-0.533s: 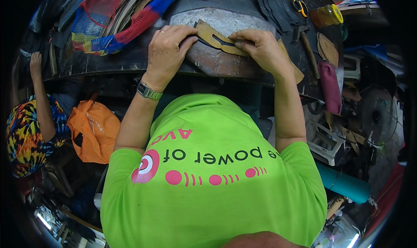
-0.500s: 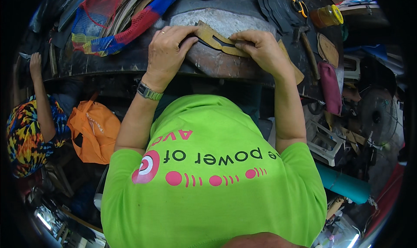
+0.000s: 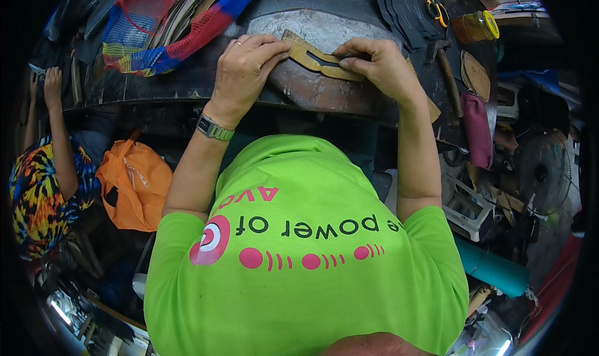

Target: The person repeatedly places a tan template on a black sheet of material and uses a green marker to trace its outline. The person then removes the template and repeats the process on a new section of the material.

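Between my hands is a curved, tan-brown flat piece (image 3: 304, 52) with a long slot cut in it; it looks like a shoe-upper pattern or leather cutout. My left hand (image 3: 245, 66) pinches its left end between thumb and fingers. At the other end, my right hand (image 3: 377, 65) grips it with the thumb and fingertips near the slot. Beneath the piece lies a worn stone-like slab (image 3: 340, 96), grey at the back and brownish at the front. Part of another tan piece (image 3: 432, 108) shows behind my right wrist.
The dark table (image 3: 168, 94) holds a colourful mesh bag (image 3: 215, 28), black cut pieces (image 3: 399, 13), orange-handled scissors (image 3: 435, 10), a hammer (image 3: 448, 81) and a yellow-lidded jar (image 3: 475, 26). A maroon pouch (image 3: 477, 131) hangs at the right edge. Another person (image 3: 47, 187) works at the left, near an orange bag (image 3: 134, 184).
The slotted piece has tilted slightly, and the dark edge beneath it no longer shows. My right fingers have shifted a little along it. The other person's hands have come closer together.
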`<state>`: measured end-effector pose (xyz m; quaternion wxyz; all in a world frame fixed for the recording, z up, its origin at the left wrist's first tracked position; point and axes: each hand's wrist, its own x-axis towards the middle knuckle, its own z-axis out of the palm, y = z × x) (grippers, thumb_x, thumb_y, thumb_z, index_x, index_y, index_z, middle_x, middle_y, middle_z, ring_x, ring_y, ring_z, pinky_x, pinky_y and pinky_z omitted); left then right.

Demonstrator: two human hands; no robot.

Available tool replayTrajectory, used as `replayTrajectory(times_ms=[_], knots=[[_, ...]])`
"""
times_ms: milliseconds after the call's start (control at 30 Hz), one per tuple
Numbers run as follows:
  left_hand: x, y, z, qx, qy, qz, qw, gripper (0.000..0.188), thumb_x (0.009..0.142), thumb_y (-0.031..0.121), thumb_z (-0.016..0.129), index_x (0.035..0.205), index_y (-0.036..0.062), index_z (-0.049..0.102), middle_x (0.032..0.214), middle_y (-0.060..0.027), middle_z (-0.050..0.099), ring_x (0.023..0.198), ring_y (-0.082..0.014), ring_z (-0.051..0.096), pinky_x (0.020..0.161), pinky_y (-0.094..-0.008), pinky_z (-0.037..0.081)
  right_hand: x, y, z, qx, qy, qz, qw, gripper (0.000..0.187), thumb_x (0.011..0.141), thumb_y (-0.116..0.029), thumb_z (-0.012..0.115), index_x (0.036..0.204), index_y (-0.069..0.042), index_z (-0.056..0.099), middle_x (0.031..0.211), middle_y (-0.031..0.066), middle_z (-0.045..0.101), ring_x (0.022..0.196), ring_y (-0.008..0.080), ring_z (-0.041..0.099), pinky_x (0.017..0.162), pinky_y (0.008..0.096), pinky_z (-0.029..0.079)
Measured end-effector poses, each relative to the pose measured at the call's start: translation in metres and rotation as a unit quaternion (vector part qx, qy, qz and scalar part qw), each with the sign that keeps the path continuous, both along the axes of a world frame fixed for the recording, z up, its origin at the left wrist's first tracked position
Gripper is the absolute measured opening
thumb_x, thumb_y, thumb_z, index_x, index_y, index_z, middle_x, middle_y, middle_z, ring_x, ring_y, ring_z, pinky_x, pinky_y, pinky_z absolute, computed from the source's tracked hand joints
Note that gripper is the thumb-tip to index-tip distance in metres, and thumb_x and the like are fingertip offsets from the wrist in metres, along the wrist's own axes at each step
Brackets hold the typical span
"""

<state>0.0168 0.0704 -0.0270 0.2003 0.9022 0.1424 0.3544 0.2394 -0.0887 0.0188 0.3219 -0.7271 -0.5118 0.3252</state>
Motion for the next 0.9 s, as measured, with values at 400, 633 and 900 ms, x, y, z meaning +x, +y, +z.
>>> replayTrajectory(times_ms=[400, 633, 900], knots=[[0.000, -0.001, 0.007, 0.001, 0.049, 0.005, 0.999, 0.015, 0.088, 0.011, 0.077, 0.102, 0.0062, 0.079, 0.106, -0.0072, 0.074, 0.099, -0.0261, 0.071, 0.085, -0.0356, 0.054, 0.001, 0.003, -0.001, 0.004, -0.004, -0.009, 1.000, 0.023, 0.089, -0.004, 0.075, 0.110, 0.003, 0.077, 0.091, 0.0136, 0.078, 0.083, 0.0164, 0.073, 0.079, 0.0307, 0.058], [-0.004, -0.021, 0.020, 0.000, 0.123, -0.026, 0.992, 0.034, 0.090, 0.015, 0.075, 0.123, 0.0065, 0.071, 0.125, -0.0124, 0.068, 0.112, -0.0312, 0.067, 0.099, -0.0392, 0.054, 0.002, 0.003, 0.000, 0.007, -0.020, -0.003, 1.000, 0.022, 0.088, -0.006, 0.075, 0.109, 0.003, 0.077, 0.091, 0.0109, 0.078, 0.081, 0.0143, 0.071, 0.079, 0.0297, 0.057], [-0.012, -0.020, 0.035, 0.064, 0.191, -0.070, 0.977, 0.054, 0.088, 0.026, 0.078, 0.136, 0.0081, 0.063, 0.138, -0.0106, 0.062, 0.121, -0.0320, 0.063, 0.102, -0.0415, 0.052, 0.012, 0.000, -0.002, 0.009, 0.025, 0.010, 1.000, 0.023, 0.090, -0.006, 0.075, 0.110, 0.006, 0.076, 0.091, 0.0055, 0.075, 0.084, 0.0104, 0.067, 0.083, 0.0249, 0.055]])
